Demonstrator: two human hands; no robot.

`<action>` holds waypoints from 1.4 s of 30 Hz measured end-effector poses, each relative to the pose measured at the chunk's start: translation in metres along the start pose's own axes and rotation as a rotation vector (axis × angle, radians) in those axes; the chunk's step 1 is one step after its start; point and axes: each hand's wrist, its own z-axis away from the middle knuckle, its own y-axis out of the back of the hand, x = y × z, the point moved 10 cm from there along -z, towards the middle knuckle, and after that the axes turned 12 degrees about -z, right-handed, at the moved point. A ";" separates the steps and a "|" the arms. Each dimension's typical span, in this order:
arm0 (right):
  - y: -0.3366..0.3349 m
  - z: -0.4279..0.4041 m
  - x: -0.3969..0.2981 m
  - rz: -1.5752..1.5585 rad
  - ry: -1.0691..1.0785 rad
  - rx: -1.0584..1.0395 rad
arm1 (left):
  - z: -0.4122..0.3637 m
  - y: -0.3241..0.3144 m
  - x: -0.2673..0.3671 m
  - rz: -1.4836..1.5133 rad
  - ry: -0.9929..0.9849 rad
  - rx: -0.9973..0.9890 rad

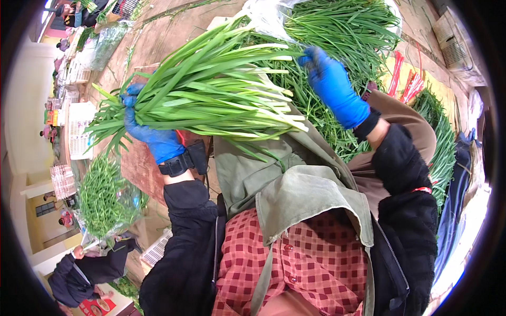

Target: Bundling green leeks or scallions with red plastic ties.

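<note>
My left hand, in a blue rubber glove, grips a loose bunch of garlic chives near its leafy end. Pale cut stem ends fan out to the right, above the olive apron on my lap. Just past those ends is my right hand, gloved in blue too, its fingers bent and slightly blurred. Whether it pinches a thin strand there cannot be told. Behind and below it spreads a heap of loose chives. A larger pile of chives lies beyond, partly in a clear plastic bag.
Red ties rest on yellow sheeting to the right, beside more chives. White plastic crates stand on the left, near a bagged green heap. Another person is at the lower left.
</note>
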 end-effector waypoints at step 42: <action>0.025 0.011 0.021 0.347 0.020 -0.443 | 0.029 0.029 0.010 -0.554 0.066 0.435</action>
